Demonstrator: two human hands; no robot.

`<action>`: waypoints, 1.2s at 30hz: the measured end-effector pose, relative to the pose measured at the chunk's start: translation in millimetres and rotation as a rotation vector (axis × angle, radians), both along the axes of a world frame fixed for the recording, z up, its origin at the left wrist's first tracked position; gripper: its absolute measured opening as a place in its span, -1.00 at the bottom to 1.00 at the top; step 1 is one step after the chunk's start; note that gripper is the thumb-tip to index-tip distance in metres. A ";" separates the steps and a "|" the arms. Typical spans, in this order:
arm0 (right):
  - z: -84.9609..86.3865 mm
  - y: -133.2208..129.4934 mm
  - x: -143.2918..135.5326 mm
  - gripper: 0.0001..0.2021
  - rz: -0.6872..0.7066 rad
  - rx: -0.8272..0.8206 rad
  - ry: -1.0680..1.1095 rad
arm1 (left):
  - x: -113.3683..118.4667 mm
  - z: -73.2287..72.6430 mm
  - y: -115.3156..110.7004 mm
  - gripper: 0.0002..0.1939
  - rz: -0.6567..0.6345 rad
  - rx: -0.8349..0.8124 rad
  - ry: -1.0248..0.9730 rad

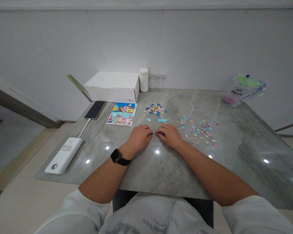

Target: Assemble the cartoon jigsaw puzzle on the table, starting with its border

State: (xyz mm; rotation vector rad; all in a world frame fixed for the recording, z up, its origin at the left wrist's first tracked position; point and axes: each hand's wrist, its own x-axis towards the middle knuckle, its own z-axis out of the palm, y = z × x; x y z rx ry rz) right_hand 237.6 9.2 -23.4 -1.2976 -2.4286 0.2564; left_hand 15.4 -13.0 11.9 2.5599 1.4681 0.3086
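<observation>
My left hand, with a black watch on its wrist, and my right hand meet at the middle of the table. Their fingertips pinch small jigsaw pieces between them; the fingers partly cover these. Just beyond the hands lie a joined strip of light-blue pieces and a single light-blue piece. A heaped pile of puzzle pieces sits farther back. To the right, many loose pieces are scattered. A picture sheet with cartoon characters lies flat to the left.
On the grey marbled table, a phone is cabled to a white power bank at left. A white box, white bottle and clear glasses stand by the wall. A plastic bag sits at back right.
</observation>
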 end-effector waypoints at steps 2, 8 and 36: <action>1.1 -0.9 -0.6 -0.90 -0.006 -0.003 -0.002 | -0.3 0.4 0.2 -0.78 -0.008 -0.011 0.015; 1.7 -1.3 -2.1 -0.90 0.000 -0.013 -0.010 | -1.5 -0.1 1.1 -0.77 -0.027 -0.020 0.011; 2.5 -7.7 2.6 -0.89 0.015 0.028 -0.010 | 0.0 -1.1 -5.0 -0.71 -0.043 0.018 -0.019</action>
